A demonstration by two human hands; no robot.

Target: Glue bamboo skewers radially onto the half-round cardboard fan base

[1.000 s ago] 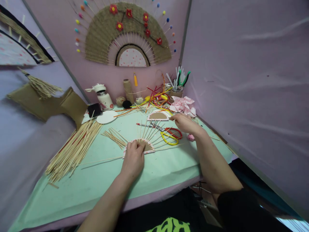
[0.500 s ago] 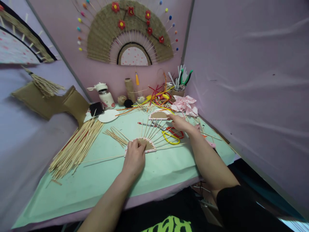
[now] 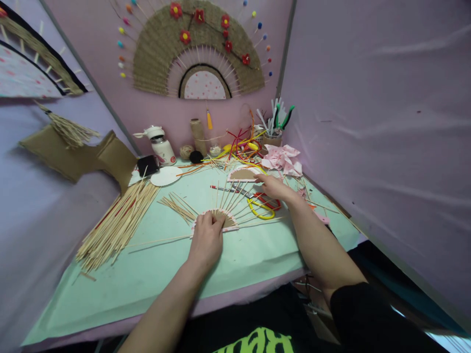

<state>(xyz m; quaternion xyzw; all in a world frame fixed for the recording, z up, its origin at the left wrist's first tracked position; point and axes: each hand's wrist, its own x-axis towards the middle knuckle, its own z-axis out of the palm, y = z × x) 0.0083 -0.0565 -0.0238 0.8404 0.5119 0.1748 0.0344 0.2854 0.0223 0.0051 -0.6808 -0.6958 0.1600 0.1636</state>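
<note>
My left hand presses down on a cardboard half-disc with a pink-and-white patterned rim, its fingers bent and close together. Thin wooden sticks fan out from this piece to the back and right, with one long stick out to the left. Farther back lies a second cardboard half-disc, also with a patterned rim. The fingertips of my right hand pinch its right end, partly hiding it. Scissors with yellow and red handles and a red-ended pen lie under and behind the sticks.
A large pile of sticks and a small bundle lie left. Along the back stand a white bottle, twine rolls, coloured pipe cleaners, crumpled pink cloth and a pot with green-handled pliers. A decorated fan hangs on the wall.
Both hands stay almost where they were, the left on the near half-disc and the right at the far one. The view has shifted very slightly.
</note>
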